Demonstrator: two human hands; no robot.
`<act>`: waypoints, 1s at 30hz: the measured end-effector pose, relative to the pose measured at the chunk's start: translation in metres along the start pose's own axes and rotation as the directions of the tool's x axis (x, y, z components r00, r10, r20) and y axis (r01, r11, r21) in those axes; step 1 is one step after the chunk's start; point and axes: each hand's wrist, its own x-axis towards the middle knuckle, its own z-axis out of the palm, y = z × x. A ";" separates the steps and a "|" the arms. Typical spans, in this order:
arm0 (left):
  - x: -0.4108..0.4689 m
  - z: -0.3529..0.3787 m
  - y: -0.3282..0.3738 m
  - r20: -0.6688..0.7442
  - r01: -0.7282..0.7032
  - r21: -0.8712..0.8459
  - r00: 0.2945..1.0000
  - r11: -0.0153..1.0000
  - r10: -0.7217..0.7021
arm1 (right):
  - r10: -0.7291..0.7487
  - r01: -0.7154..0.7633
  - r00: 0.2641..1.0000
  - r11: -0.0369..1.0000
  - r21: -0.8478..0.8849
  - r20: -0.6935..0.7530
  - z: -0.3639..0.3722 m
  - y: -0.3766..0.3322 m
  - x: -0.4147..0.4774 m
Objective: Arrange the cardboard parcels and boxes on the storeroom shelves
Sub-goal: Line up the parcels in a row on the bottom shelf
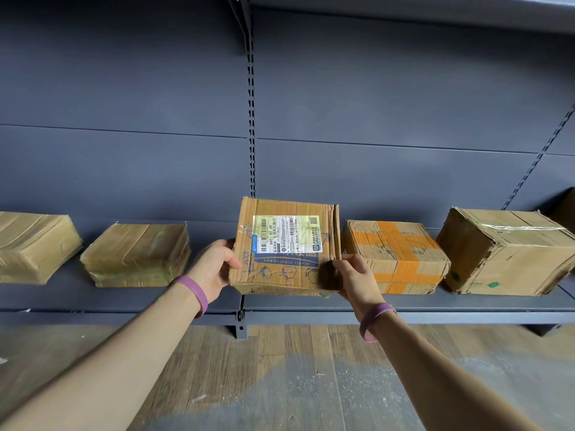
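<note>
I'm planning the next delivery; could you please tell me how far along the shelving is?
Done: the far-left parcel, second parcel, orange-taped box and large box sit in a row on the shelf. In hand: the left hand and right hand grip the labelled box at the row's middle gap. Left: setting it flat and letting go; further parcels are out of view.

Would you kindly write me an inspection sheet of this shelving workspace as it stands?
Surface: grey metal shelf, carrying a row of parcels.
Job's things: labelled brown cardboard box at centre, held; two tape-wrapped brown parcels to its left; orange-taped cardboard box and large worn cardboard box to its right.
Clutter: nothing seen.
Grips: left hand grips the labelled box's left side; right hand grips its lower right corner.
Cables: nothing seen.
Surroundings: grey back panel, wooden plank floor, purple wristbands on both wrists.
</note>
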 end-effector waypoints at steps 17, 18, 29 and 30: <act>0.008 0.013 0.011 -0.217 0.014 0.039 0.976 0.999 -0.005 | 0.077 -0.075 0.996 0.996 0.041 -0.035 0.000 -0.020 -0.002; 0.004 0.015 0.014 -0.165 -0.004 0.032 0.986 0.999 0.009 | 0.041 -0.040 0.998 0.999 0.023 -0.043 0.001 -0.019 -0.001; -0.003 0.017 0.003 -0.008 -0.066 0.262 0.997 0.963 0.070 | -0.224 0.227 0.971 0.974 -0.021 0.082 0.005 0.003 0.010; -0.004 0.018 0.002 -0.027 -0.048 0.279 0.998 0.959 0.058 | -0.252 0.258 0.964 0.964 -0.071 0.087 0.006 0.006 0.011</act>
